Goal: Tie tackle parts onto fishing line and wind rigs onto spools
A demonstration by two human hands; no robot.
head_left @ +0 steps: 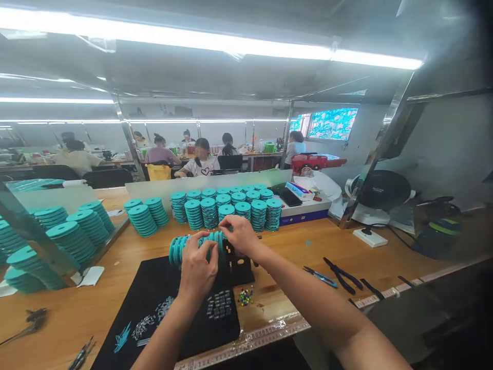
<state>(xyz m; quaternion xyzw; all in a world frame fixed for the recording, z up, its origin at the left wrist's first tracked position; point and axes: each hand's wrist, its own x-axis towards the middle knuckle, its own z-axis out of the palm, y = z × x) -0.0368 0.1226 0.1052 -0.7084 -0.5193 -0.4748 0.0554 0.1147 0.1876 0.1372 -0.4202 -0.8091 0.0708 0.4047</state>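
Observation:
A row of teal discs lies on its side on a dark holder above a black mat. My left hand is in front of the row, its thumb and index finger brought together; anything between them is too small to see. At the right end of the row, my right hand is closed in a pinch, and I cannot make out what it grips. Small grey rectangular pieces, silvery bits and thin teal strips lie on the mat. Coloured beads sit just right of it.
Stacks of teal spools stand behind my hands, with more stacks at the left. Pliers and blue-handled snips lie right, near a white power strip. A metal post rises there. Several people sit beyond the partition.

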